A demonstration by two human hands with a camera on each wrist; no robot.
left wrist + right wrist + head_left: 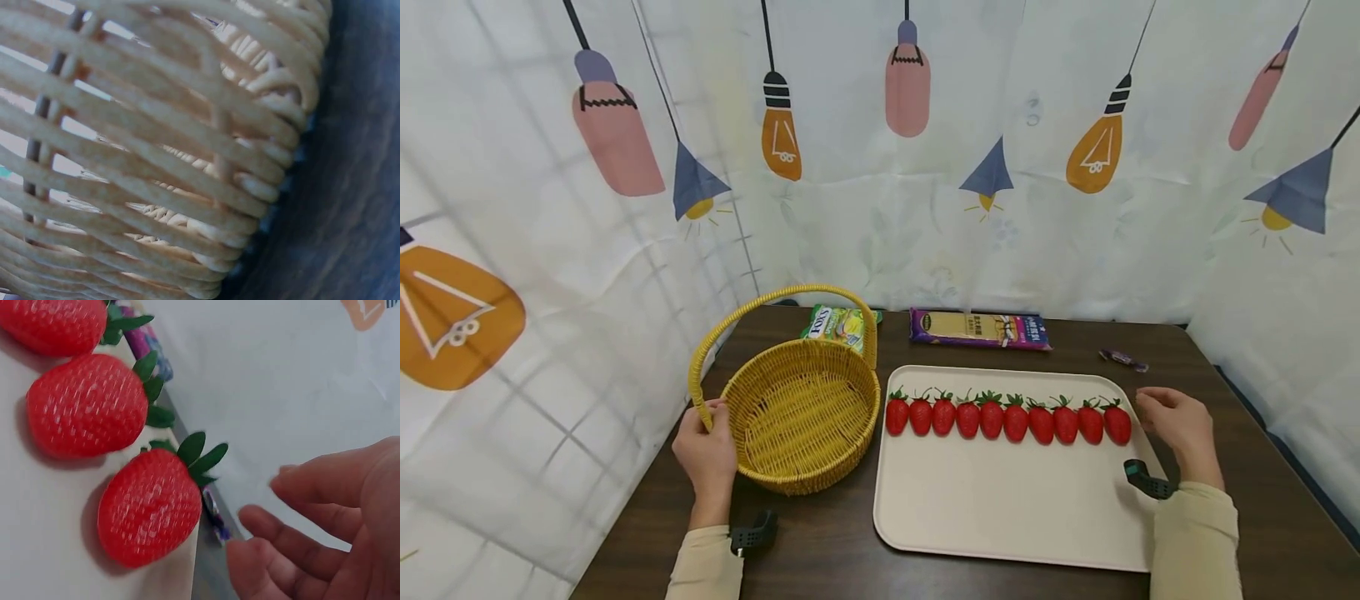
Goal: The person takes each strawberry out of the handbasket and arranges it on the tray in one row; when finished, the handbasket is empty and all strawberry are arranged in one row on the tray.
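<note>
My left hand (706,448) grips the arched handle (698,367) of a yellow woven basket (808,477) low on its left side. Nothing lies inside the basket, and its weave (125,144) fills most of the left wrist view. To its right is a cream tray (1000,508), with several red strawberries in one row along its far part, green leaves facing away. My right hand (1178,423) hovers at the tray's right edge, beside the endmost strawberry (1117,425). In the right wrist view its fingers (300,544) are loosely bent, apart from that strawberry (150,509), and hold nothing.
A green Fox's packet (838,325) lies behind the basket. Beyond the tray are a long purple and gold package (977,329) and a small purple wrapped piece (1123,360). A printed curtain (865,225) borders the dark table (820,550) at the back and sides.
</note>
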